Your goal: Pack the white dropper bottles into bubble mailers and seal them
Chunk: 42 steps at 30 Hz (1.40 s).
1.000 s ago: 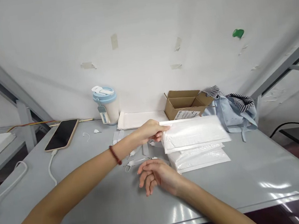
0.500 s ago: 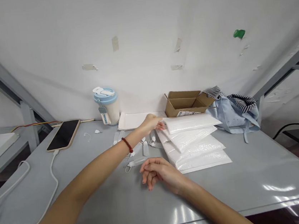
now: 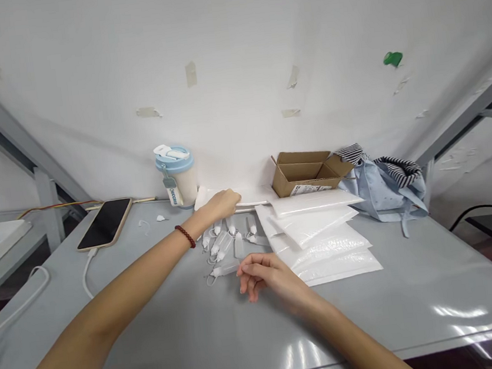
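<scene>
At the back of the table my left hand is closed on the near edge of a flat white padded envelope, its fingertips partly hidden. My right hand hovers nearer the front with loosely bent fingers apart and nothing in them. Between the hands lie several small clear squeeze bottles with white caps and loops. Just right of them, white bubble envelopes are piled in a fanned stack.
An open cardboard box and a light blue cloth bag stand at the back right. Left of the envelope is a blue-lidded cup. A phone with a white cable lies at the left.
My left hand has moved left from the stack's top envelope to the flat envelope at the back. My right hand has shifted slightly right. More of the bottles now show.
</scene>
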{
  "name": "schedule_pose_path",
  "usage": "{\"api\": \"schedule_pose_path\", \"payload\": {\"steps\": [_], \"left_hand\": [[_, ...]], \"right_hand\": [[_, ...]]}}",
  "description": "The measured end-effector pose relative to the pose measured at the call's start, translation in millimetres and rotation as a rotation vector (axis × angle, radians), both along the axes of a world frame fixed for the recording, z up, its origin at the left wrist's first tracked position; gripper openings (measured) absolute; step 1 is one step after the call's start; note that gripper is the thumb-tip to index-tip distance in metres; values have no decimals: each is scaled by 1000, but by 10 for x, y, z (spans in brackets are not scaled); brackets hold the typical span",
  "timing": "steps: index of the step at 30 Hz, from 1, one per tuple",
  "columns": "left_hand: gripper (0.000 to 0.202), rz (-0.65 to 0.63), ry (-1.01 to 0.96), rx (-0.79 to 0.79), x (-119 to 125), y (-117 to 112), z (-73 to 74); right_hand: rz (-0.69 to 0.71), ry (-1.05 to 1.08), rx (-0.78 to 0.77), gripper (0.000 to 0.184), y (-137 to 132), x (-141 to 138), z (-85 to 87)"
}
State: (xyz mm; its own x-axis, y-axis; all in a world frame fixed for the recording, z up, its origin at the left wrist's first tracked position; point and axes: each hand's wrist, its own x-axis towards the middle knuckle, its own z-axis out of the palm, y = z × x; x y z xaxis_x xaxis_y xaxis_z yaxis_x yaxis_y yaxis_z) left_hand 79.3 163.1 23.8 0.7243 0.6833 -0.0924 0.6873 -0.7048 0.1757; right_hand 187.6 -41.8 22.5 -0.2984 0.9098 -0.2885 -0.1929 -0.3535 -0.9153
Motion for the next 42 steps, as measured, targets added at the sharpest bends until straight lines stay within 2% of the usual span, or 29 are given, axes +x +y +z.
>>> {"api": "schedule_pose_path", "payload": {"steps": [5,8,19,24,27,31,34,38,42], "left_hand": [[29,-15,45,-14,-18,50,157],[28,-22,34,-31,-67,83,182],[28,-67,-4,36,-47,85,72],[28,-56,29,88,12,-31,55],[30,-15,51,126,62,-134,6],[32,122,33,183,128,-182,-10],[33,246,-17,229,138,-149,81],[25,369,-134,304,74,-151,301],[38,374,-286,380,-91,-386,448]], "right_hand": [[-11,-17,17,22,7,21,10],[-12,-25,25,24,7,20,10],[-10,-41,26,26,18,12,-4],[-10,-44,31,27,16,12,-3],[-13,-45,34,27,15,11,-4],[-21,-47,38,27,14,14,-2],[-29,-42,48,28,15,28,9],[-47,-23,62,31,19,50,14],[-106,25,55,41,33,63,1]]}}
